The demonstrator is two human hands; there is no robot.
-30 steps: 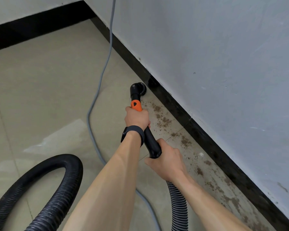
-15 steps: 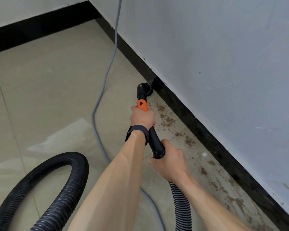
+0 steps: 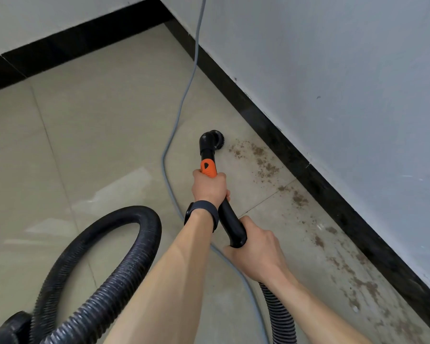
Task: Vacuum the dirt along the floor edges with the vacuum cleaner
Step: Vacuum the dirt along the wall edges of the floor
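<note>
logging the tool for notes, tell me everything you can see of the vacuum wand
The wand is a black, curved, plastic-looking tube with an orange collar and a round bristled brush head at its tip. It points away from the person, head low over the floor just left of the dirt. The left hand grips below the collar, the right hand its rear end, where a ribbed hose joins.

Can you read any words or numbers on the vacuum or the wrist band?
None can be read.
Vacuum handle: only a small dark mark on its orange part, a shape, not letters.
Wristband: plain black, no writing shows.
Hose and wall: no labels.
</note>
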